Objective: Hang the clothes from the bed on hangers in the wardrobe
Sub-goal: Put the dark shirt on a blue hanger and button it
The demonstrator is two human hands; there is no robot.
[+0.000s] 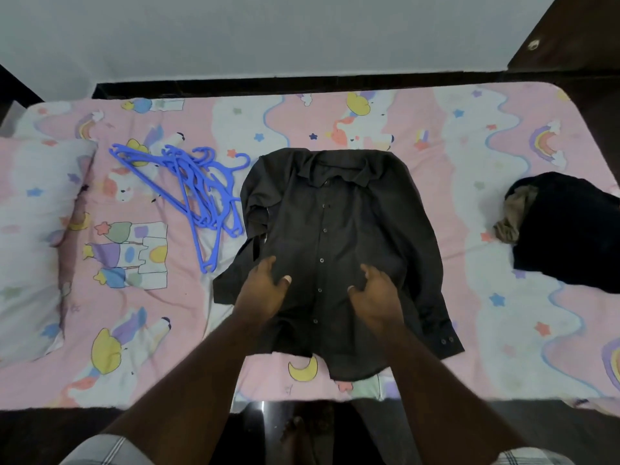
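A dark button-up shirt (339, 229) lies spread face up in the middle of the bed (469, 162), collar toward the wall. My left hand (265, 286) rests on its lower left front, fingers loosely bent, thumb out. On the lower right front lies my right hand (375, 290), fingers also loosely curved, nothing pinched that I can see. A tangle of several blue plastic hangers (198, 189) sits on the sheet just left of the shirt. A pile of dark clothes (570, 233) with a tan piece lies at the bed's right side.
A pillow (37, 236) in the same pink patterned cover fills the bed's left end. A grey wall runs behind the bed, and a dark wooden panel (570, 38) stands at the top right. The dark floor lies at my feet.
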